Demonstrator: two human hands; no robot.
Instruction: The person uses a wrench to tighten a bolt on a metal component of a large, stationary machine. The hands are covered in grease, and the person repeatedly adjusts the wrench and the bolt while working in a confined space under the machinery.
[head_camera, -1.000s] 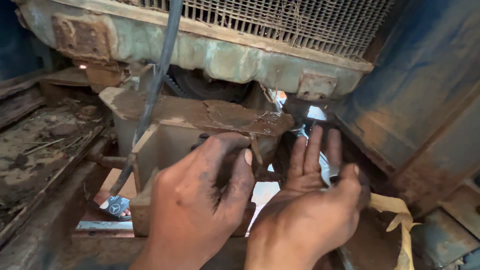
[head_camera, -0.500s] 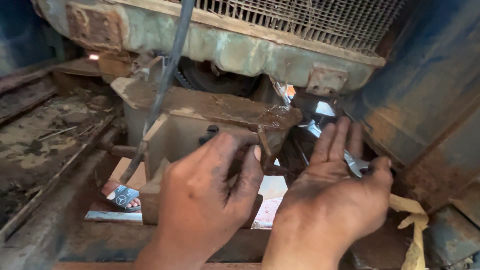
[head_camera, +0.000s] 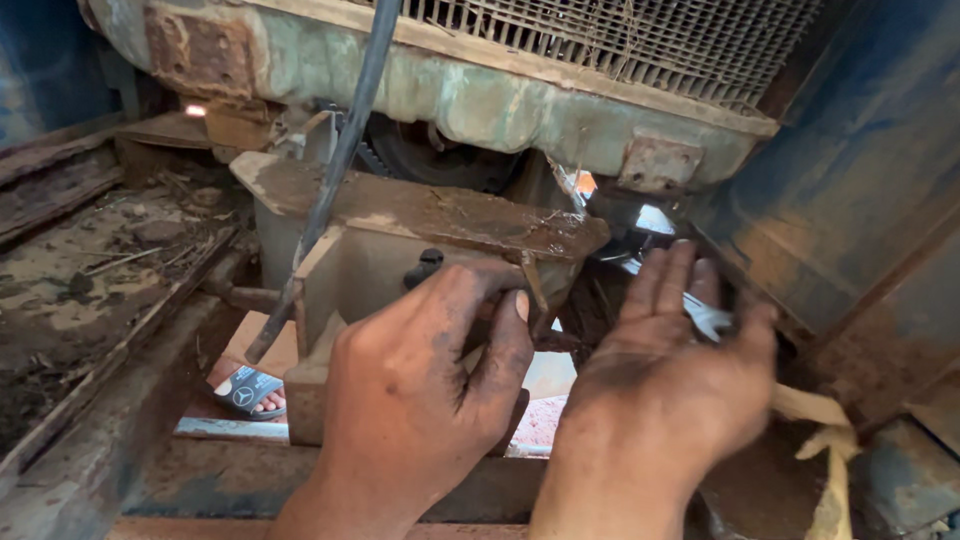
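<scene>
My left hand (head_camera: 430, 390), smeared with grease, curls its fingers around the lower front edge of a rusty bracket (head_camera: 420, 205), its thumb beside a thin rusty pin (head_camera: 535, 285). A black bolt head (head_camera: 425, 265) sticks out just above the knuckles. My right hand (head_camera: 670, 385) is to the right of the bracket with its fingers stretched upward. It holds a shiny metal wrench (head_camera: 708, 316) against the palm, and the wrench's far end reaches into the dark gap behind the bracket. The hand is blurred.
A radiator grille (head_camera: 620, 40) with a corroded green lower tank (head_camera: 480, 100) hangs above. A dark hose (head_camera: 345, 150) slants down on the left. There is a blue metal wall (head_camera: 870, 170) on the right, a yellowish rag (head_camera: 830, 450) at lower right, and a sandalled foot (head_camera: 245, 390) below.
My right hand has shifted right and slightly down with the wrench and is now blurred. My left hand stays on the bracket.
</scene>
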